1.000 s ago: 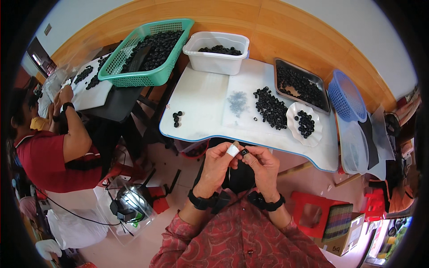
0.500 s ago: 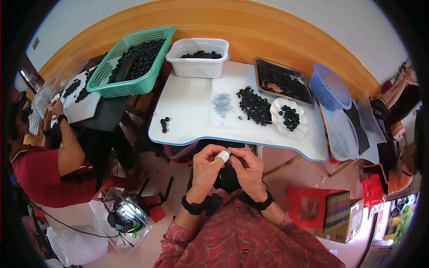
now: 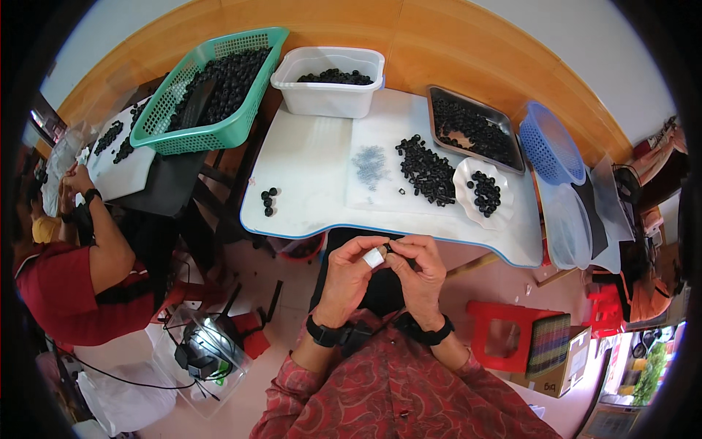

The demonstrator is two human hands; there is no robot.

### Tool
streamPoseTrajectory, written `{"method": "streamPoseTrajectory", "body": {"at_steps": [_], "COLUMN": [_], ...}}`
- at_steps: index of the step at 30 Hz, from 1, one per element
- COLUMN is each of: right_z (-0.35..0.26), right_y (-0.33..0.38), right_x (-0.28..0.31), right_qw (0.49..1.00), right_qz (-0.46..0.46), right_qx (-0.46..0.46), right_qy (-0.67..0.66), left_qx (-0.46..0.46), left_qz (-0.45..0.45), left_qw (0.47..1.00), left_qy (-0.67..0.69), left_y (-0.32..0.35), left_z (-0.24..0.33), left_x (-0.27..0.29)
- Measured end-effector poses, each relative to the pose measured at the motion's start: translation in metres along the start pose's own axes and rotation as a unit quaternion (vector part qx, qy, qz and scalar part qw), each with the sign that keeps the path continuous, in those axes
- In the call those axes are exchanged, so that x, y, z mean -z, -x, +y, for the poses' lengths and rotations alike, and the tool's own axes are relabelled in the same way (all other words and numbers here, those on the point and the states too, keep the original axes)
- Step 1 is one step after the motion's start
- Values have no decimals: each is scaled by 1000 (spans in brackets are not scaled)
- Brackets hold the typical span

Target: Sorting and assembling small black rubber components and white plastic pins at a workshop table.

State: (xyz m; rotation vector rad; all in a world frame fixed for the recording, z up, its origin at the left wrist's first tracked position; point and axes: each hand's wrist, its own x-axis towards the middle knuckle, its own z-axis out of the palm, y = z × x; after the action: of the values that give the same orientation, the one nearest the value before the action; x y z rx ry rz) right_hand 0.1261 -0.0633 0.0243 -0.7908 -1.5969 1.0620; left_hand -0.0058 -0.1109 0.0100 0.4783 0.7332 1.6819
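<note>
Both hands meet just below the near edge of the white table (image 3: pixel 314 183), fingertips pinched together. Left hand (image 3: pixel 349 276) has a white wrap on one fingertip and closes on a small black part (image 3: pixel 389 249); right hand (image 3: pixel 420 272) grips the same part from the other side. What kind of part it is stays too small to tell, and fingers cover most of it. Each wrist wears a black band.

On the table straight ahead lies a loose heap of black ring-shaped parts (image 3: pixel 428 170) on a pale sheet, with a faint patch of tiny grey pieces (image 3: pixel 371 164) beside it to the left. Just right of the heap, a scalloped white dish (image 3: pixel 482 192) holds more black parts. Behind it a dark metal tray (image 3: pixel 474 132) is filled with them. A white plastic tub (image 3: pixel 329 91) at the far edge has a shallow layer of the same parts. A few black parts (image 3: pixel 268 200) sit alone near the table's left edge.

Further left, a green mesh basket (image 3: pixel 208 91) is heaped with black parts. At the right, a blue mesh basket (image 3: pixel 550 143) stands tilted; its inside cannot be seen clearly.

A person in a red shirt (image 3: pixel 69 285) sits at the left, partly cut off by the picture's rim, hands raised.
</note>
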Motion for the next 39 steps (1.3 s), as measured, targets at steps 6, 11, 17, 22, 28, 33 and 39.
{"method": "streamPoseTrajectory", "body": {"at_steps": [6,11,17,22,28,33,39], "right_z": [4,8,6,19,30,26,32], "right_y": [-6,-12,-23,-22,-28,-36,-51], "right_x": [-4,-7,-6,-9,-15,-15,-5], "right_qw": [999,999,988,987,985,989,986], "right_qz": [-11,2,-34,-30,-40,-57,-90], "right_qx": [-27,-40,57,51,36,-9,18], "right_qy": [24,-6,142,148,163,133,141], "left_qx": [17,22,37,43,30,66,87], "left_qz": [10,10,23,31,42,57,52], "left_qw": [998,997,997,999,999,995,991], "left_qy": [52,71,68,-5,9,45,86], "left_y": [-10,-19,-25,-29,-38,-43,-48], "left_z": [-5,-10,-15,-14,-18,-18,-17], "left_x": [10,12,19,20,29,33,39]}}
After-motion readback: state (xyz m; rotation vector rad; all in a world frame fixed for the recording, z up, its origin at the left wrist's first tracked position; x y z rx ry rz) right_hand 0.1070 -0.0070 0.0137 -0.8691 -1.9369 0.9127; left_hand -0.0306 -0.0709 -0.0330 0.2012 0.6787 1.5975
